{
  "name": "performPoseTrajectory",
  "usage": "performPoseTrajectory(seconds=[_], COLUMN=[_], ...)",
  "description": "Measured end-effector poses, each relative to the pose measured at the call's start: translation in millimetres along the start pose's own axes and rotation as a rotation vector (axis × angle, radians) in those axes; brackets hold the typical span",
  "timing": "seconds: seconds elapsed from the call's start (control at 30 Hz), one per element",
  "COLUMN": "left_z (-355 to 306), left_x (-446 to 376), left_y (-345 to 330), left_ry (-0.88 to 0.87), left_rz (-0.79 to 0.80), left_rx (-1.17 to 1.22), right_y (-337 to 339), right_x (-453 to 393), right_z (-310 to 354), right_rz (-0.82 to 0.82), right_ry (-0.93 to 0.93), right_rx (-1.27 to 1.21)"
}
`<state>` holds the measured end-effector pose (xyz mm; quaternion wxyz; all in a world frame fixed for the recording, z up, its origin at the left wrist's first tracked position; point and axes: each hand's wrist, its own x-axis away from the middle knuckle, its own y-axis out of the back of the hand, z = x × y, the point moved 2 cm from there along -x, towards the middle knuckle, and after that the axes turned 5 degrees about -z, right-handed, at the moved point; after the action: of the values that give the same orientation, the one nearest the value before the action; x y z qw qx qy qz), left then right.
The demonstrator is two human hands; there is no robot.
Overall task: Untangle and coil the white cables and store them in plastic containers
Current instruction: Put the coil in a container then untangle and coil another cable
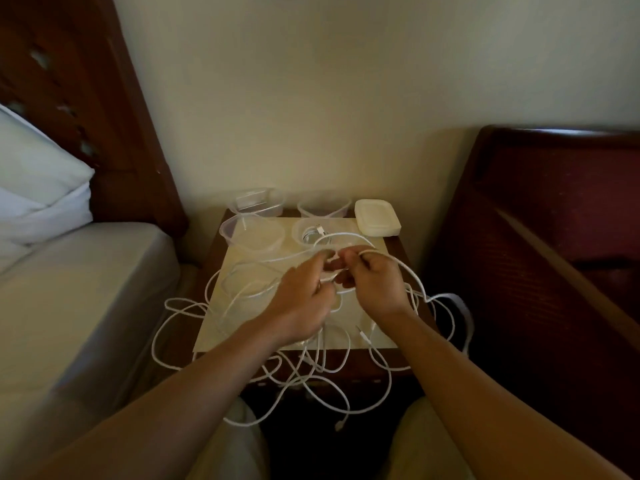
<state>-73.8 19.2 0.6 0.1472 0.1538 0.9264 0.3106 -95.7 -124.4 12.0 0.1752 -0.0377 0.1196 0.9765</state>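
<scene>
Four clear plastic containers (252,233), one stack of lids (377,216), two hands (304,299), one cable tangle (304,372)

Small dark wooden nightstand (403,252), pale mat (249,317) over its top. On it: four clear plastic containers (252,233) at the back (one holds a coiled cable), stack of lids (377,216) back right, tangled white cables (239,292) spilling over the front edge.

Containers (254,233) on worktop (377,336) behind hands (375,284); stacked lids (377,216) behind-right; tangled cables (304,372) under and before hands; bed (69,289) far left.
</scene>
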Motion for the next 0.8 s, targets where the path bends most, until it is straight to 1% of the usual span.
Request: performPoseTrajectory(seconds=[0.07,0.13,0.23,0.33,0.4,0.43,0.5,0.57,0.63,0.7,0.73,0.8], left_z=[22,37,49,58,62,62,58,52,46,38,33,23], left_x=[2,3,4,6,7,7,3,1,-1,-3,-4,-9], left_y=[-10,-12,-5,4,8,8,8,9,12,17,21,28], left_ry=[0.019,0.048,0.064,0.080,0.082,0.079,0.075,0.071,0.020,-0.045,-0.055,-0.043], left_rz=[0.038,0.090,0.096,0.096,0.109,0.107,0.055,-0.058,-0.184,-0.289,-0.316,-0.316], left_rx=[-0.340,-0.488,-0.534,-0.585,-0.620,-0.630,-0.589,-0.496,-0.473,-0.452,-0.423,-0.361], right_y=[7,15,37,68,78,78,70,57,45,34,28,17], right_x=[-3,-4,-7,-12,-14,-13,-10,-6,1,7,10,15], right_z=[3,7,16,31,35,34,26,13,2,-8,-12,-16], right_rz=[-0.040,-0.092,-0.275,-0.538,-0.626,-0.631,-0.569,-0.449,-0.319,-0.156,-0.058,0.110], right_ry=[-0.001,0.004,0.030,0.049,0.071,0.077,0.045,-0.047,-0.097,-0.099,-0.089,-0.051], right_rx=[-0.058,-0.126,-0.264,-0.547,-0.652,-0.643,-0.562,-0.464,-0.366,-0.242,-0.151,0.044])
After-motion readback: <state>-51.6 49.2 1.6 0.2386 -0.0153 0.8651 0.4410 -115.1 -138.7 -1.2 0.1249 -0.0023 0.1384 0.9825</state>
